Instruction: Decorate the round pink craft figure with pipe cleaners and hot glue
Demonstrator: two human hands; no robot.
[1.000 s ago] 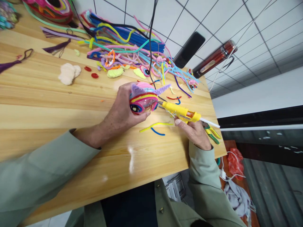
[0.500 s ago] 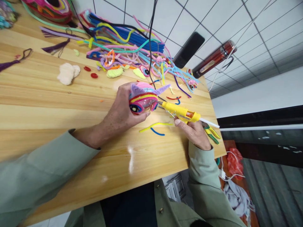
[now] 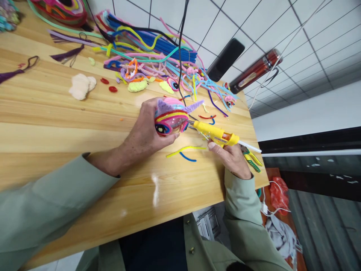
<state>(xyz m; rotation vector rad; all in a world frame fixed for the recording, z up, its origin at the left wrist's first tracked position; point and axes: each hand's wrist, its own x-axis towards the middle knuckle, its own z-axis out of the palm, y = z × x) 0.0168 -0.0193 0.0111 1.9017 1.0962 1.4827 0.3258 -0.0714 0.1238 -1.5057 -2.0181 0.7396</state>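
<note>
My left hand (image 3: 145, 130) is closed around a round craft figure (image 3: 170, 118) wrapped in pink, yellow and red pipe cleaners, with purple ears and a dark eye. My right hand (image 3: 232, 158) grips a yellow hot glue gun (image 3: 216, 134). Its nozzle touches the right side of the figure, and a white glue stick pokes out of its back. Both hands rest over the wooden table (image 3: 84, 124). A loose yellow pipe cleaner (image 3: 184, 149) and a short blue piece (image 3: 187, 158) lie just in front of the figure.
A big heap of coloured pipe cleaners (image 3: 152, 56) fills the far side of the table. A cream fluffy pad (image 3: 80, 86), red dots (image 3: 113, 89) and purple tassels (image 3: 66, 56) lie at the left. Green-handled pliers (image 3: 252, 160) sit by the right edge. A black cable (image 3: 180, 52) hangs down.
</note>
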